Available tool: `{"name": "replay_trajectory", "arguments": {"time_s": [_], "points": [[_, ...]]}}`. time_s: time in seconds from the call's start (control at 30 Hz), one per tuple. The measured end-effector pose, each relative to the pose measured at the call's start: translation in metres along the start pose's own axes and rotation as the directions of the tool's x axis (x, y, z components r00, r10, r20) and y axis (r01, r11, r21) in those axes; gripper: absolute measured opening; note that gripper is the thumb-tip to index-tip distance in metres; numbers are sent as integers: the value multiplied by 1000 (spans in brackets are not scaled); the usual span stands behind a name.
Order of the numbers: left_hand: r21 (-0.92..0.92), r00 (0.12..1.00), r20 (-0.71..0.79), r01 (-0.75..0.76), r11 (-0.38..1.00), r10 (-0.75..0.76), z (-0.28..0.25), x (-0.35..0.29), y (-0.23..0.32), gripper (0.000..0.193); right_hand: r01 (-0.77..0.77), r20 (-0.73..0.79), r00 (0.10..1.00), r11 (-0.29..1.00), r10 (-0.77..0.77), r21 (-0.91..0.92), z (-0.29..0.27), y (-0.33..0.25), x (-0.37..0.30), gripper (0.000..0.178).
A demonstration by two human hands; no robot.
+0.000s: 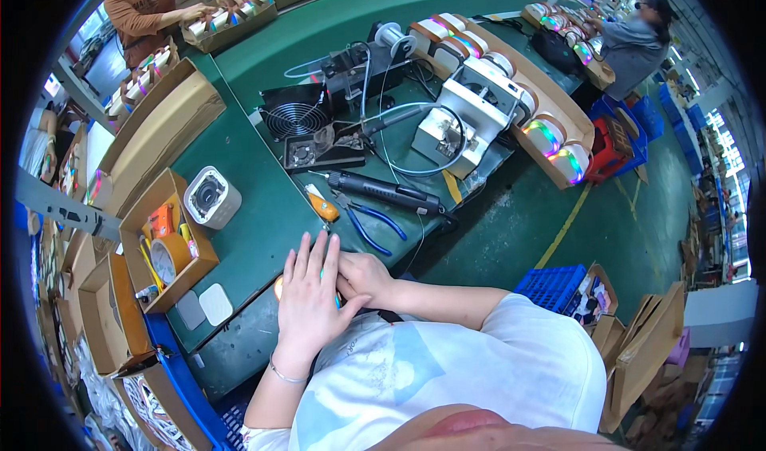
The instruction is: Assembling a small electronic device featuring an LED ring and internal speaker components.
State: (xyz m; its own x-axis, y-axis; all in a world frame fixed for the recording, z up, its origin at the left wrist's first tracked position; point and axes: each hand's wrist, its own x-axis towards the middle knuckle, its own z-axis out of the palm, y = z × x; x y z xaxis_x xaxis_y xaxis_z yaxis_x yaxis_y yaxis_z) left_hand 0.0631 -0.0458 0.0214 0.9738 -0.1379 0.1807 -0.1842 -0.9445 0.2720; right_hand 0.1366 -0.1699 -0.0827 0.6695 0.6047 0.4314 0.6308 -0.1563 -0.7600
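Observation:
My left hand [309,295] lies with its fingers stretched out and flat, pressed over a thing at the table's near edge. That thing is mostly hidden; only an orange glow and a bit of teal light show around the hand. Closed beside and partly under it, my right hand [365,279] grips what I cannot make out. Just beyond my fingertips are blue-handled pliers [373,226], a small orange-handled tool [322,205] and a black electric screwdriver [384,192]. To the left stands a white rounded housing [212,197] with a dark round part inside.
A cardboard box [201,253] holds tape and tools; two flat plates [215,304] lie near it. Beyond are a black fan [294,119], a soldering stand [323,149] and a white machine [467,120]. A long tray [550,92] holds glowing units. Two co-workers sit farther off.

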Motion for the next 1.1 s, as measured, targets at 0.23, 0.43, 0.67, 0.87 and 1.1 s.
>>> {"name": "replay_trajectory", "arguments": {"time_s": [0.23,0.43,0.67,0.87,1.1], "points": [[24,988,-82,134,991,-132,9,-13,6,74,-71,38,997,997,70,43,-7,-3,2,15],[-156,947,-305,57,986,-103,17,-37,-1,61,-202,199,971,908,135,368,-13,-16,8,42],[-318,869,-462,24,948,-177,23,-57,-7,47,-222,414,907,920,74,323,-14,-32,18,68],[-863,813,-184,136,487,-553,30,-62,-21,69,-132,286,958,845,-25,518,-37,-33,20,72],[-940,844,-39,151,307,-536,21,-55,-19,86,-118,284,952,726,-110,678,-46,-31,20,74]]}}
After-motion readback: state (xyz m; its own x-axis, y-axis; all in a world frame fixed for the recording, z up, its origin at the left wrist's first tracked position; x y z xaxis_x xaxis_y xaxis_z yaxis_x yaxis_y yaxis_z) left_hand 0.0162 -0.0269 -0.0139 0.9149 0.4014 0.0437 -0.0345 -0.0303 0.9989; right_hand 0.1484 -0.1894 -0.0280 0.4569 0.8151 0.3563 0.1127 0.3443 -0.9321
